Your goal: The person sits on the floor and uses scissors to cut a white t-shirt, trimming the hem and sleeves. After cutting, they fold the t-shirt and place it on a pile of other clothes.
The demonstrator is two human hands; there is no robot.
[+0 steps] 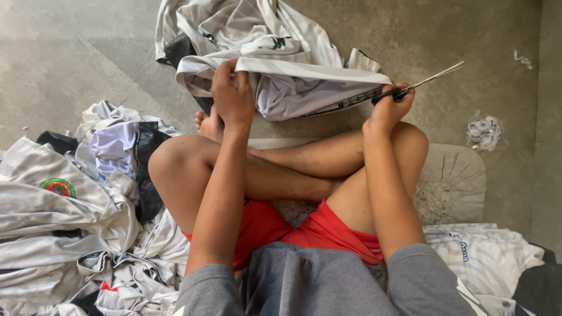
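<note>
I sit cross-legged on a concrete floor. My left hand (232,93) grips the folded edge of a white and grey striped garment (293,76) stretched in front of me. My right hand (391,105) holds the same garment's black patterned waistband at its right end and also grips a pair of scissors (422,82). The scissors have black handles, and their thin metal blades point up and to the right, away from the cloth. The rest of the garment lies bunched on the floor beyond my hands.
A heap of white and grey garments (64,216) lies at my left, one with a round green badge. More folded white clothing (486,257) sits at my right. I sit on a pale cushion (456,175). A small wad of thread scraps (483,131) lies on the floor.
</note>
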